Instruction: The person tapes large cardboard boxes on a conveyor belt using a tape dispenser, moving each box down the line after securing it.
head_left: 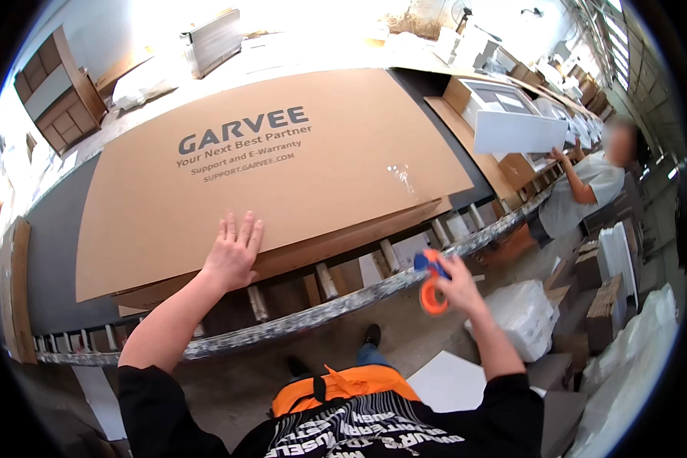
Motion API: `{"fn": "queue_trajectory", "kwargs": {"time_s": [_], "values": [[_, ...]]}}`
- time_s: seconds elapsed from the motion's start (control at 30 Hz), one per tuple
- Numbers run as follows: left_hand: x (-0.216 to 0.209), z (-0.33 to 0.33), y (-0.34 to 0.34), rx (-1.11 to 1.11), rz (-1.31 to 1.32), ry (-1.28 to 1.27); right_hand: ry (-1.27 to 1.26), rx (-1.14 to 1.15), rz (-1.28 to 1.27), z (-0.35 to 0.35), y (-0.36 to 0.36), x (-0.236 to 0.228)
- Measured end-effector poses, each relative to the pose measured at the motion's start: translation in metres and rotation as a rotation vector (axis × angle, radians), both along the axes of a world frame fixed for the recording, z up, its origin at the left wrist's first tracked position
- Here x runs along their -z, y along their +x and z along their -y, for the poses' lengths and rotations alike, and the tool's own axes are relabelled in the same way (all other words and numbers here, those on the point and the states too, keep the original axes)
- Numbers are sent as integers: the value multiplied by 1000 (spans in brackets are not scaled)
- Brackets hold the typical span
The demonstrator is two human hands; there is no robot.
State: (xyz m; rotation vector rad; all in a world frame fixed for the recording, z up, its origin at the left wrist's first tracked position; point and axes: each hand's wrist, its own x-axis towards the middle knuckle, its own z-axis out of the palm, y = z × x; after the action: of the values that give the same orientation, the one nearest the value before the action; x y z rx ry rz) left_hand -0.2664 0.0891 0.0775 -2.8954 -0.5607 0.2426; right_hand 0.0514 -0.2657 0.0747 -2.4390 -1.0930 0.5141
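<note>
A large flat brown carton [320,191] with dark print lies in front of me, its top panel overhanging the near side a little. My left hand [235,256] rests flat on the carton's near edge, fingers stretched out. To the right, off the carton, my right hand [459,284] grips an orange and blue tape dispenser [433,296] and is slightly blurred. The dispenser hangs just beyond the rail's near side, apart from the carton. A shiny patch [401,177] shows on the carton's right part.
The carton lies on a roller conveyor with a scuffed metal rail [305,314]. At the right, another person [588,183] holds a white panel [519,132] over an open carton [456,95]. Wrapped packages [523,317] and stacked boards [607,305] stand at my right. A brown cabinet [61,91] stands far left.
</note>
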Motion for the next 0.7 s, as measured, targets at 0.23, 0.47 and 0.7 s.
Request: {"fn": "queue_trajectory", "kwargs": {"time_s": [0.23, 0.47, 0.7], "values": [[24, -19, -40, 117, 155, 34, 386, -237, 467, -270, -102, -156], [46, -32, -49, 182, 469, -27, -309, -568, 329, -314, -130, -86], [48, -16, -56, 219, 496, 56, -376, -400, 206, -183, -175, -5]]}}
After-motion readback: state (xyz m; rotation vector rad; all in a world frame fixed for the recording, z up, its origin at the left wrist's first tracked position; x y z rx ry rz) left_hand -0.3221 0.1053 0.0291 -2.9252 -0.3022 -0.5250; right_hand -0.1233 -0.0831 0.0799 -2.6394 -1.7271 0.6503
